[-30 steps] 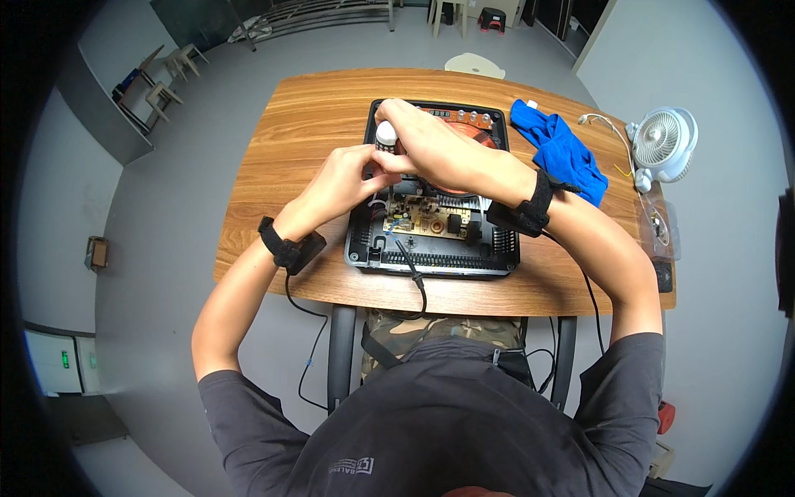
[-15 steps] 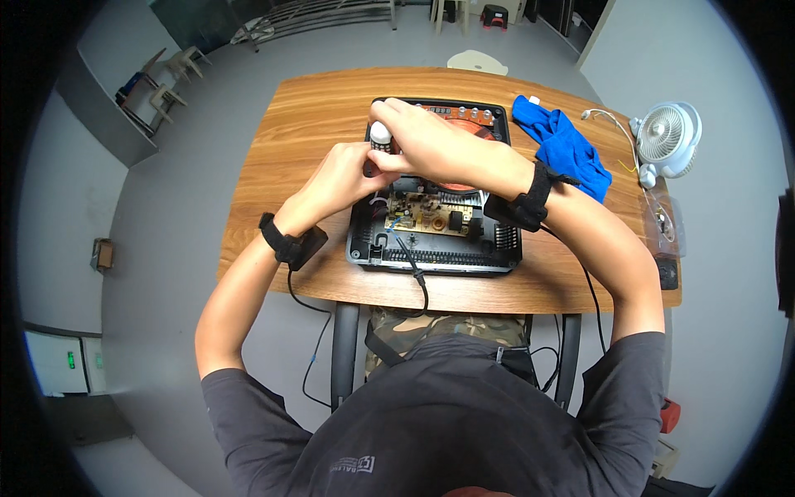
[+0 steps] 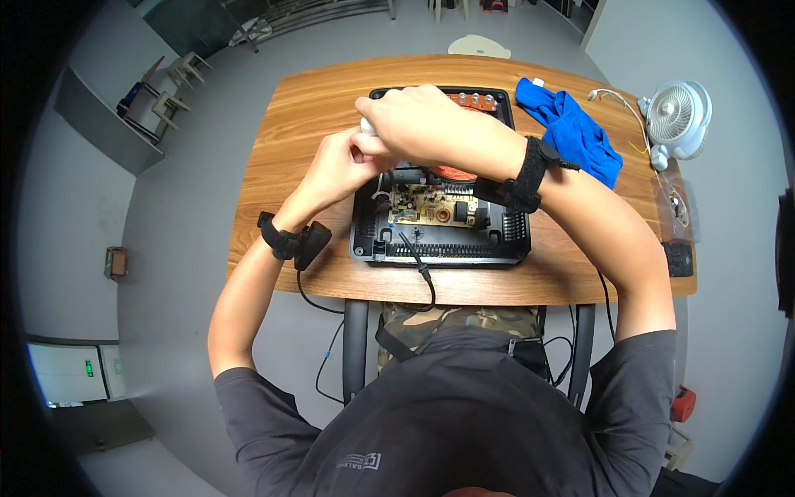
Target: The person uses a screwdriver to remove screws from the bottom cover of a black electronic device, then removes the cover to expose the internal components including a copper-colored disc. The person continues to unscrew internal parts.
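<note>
An opened induction cooker [image 3: 447, 255] lies on the table in front of me. Its black lower case holds a tan circuit board [image 3: 426, 205] and a copper coil [image 3: 454, 173], partly covered by my right arm. Over the case's far left corner, my right hand [image 3: 422, 124] is closed round the white-ended handle of a screwdriver [image 3: 367, 127]. Right below and beside it, my left hand [image 3: 341, 161] has its fingers pinched together at the screwdriver's lower part. The screwdriver's shaft and tip are hidden behind my hands. A black power cord [image 3: 424, 272] runs off the near edge.
A blue cloth [image 3: 571, 128] lies crumpled to the right of the cooker. Farther right are a white fan [image 3: 675, 120], a clear plastic tray [image 3: 675, 203] and a small dark pad [image 3: 677, 259]. Black cables hang from both wrist straps. A pale stool [image 3: 479, 45] stands beyond the table.
My right hand has turned and closed further over the screwdriver handle, covering most of its dark ribbed part. Both hands remain together at the far left corner. The whole view has shifted slightly.
</note>
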The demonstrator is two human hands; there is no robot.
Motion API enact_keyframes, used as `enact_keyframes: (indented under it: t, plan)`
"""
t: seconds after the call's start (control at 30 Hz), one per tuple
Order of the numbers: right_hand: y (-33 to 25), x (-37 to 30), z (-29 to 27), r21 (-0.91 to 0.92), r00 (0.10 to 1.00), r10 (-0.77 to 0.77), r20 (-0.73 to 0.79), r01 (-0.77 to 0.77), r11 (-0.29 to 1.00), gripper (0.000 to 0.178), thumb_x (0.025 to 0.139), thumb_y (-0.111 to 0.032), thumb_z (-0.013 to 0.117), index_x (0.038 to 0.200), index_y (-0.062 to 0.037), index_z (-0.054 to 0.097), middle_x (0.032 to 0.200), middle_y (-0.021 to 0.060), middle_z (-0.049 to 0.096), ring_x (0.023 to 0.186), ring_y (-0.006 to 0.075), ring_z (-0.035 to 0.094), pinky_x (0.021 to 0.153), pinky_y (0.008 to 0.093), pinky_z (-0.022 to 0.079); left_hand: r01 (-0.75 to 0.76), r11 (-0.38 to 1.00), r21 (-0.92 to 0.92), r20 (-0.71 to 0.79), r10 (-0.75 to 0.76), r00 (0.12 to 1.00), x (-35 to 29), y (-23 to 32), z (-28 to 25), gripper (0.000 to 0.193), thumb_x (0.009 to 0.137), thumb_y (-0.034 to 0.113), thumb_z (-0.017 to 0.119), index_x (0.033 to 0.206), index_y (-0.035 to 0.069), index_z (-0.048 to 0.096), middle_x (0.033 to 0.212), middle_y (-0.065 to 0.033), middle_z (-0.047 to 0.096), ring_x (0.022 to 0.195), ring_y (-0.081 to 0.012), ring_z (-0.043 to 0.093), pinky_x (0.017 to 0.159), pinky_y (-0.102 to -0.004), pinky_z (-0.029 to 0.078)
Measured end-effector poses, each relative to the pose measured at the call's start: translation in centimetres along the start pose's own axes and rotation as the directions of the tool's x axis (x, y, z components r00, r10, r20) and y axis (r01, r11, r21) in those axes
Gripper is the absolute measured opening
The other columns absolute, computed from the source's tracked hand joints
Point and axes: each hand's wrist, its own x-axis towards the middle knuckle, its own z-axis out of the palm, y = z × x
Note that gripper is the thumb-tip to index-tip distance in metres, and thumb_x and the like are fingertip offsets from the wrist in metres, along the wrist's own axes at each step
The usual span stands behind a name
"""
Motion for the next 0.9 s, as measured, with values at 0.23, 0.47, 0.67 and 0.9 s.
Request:
enact_keyframes:
  t: [0.23, 0.47, 0.67, 0.9]
  plan:
    - [0.0, 0.2, -0.8, 0.076, 0.996, -0.054, 0.071, 0.048, 0.996, 0.031, 0.094, -0.031, 0.054, 0.105, -0.0029, 0.060, 0.081, 0.0192, 0.070, 0.078, 0.0401, 0.069, 0.073, 0.0509, 0.054, 0.029, 0.998, -0.051, -0.037, -0.031, 0.999, 0.2, -0.5, 0.2, 0.032, 0.080, 0.021, 0.086, 0.098, -0.002, 0.071, 0.088, -0.0099, 0.075, 0.085, -0.0139, 0.070, 0.076, -0.0321, 0.056]
    - [-0.8, 0.9, -0.9, -0.186, 0.998, -0.060, 0.027, 0.064, 0.980, 0.043, 0.096, -0.045, 0.055, 0.103, -0.0053, 0.071, 0.079, 0.0189, 0.074, 0.077, 0.0372, 0.074, 0.070, 0.0466, 0.059, 0.051, 0.999, -0.010, -0.009, -0.051, 0.999, -0.1, -0.4, -0.2, 0.030, 0.081, 0.016, 0.086, 0.100, -0.001, 0.071, 0.092, -0.0098, 0.076, 0.087, -0.0120, 0.070, 0.077, -0.0299, 0.057]
    - [-0.6, 1.0, 0.0, -0.199, 1.000, -0.012, -0.004, 0.011, 0.980, 0.039, 0.094, -0.039, 0.056, 0.104, -0.0049, 0.071, 0.078, 0.0181, 0.074, 0.076, 0.0355, 0.074, 0.069, 0.0455, 0.059, 0.071, 0.991, -0.112, 0.022, -0.069, 0.997, 0.5, 0.0, 0.4, 0.025, 0.081, 0.010, 0.083, 0.099, -0.002, 0.070, 0.089, -0.0086, 0.076, 0.085, -0.0116, 0.070, 0.078, -0.0292, 0.056]
    - [0.1, 0.6, 0.0, -0.057, 0.998, -0.063, 0.014, 0.064, 0.996, 0.033, 0.092, -0.032, 0.054, 0.113, -0.0093, 0.067, 0.083, 0.0159, 0.074, 0.080, 0.0349, 0.073, 0.069, 0.0475, 0.058, 0.075, 0.995, -0.068, -0.056, -0.079, 0.995, 0.4, 1.2, 0.4, 0.031, 0.081, 0.015, 0.083, 0.101, -0.005, 0.069, 0.090, -0.0113, 0.076, 0.086, -0.0142, 0.071, 0.079, -0.0305, 0.057]
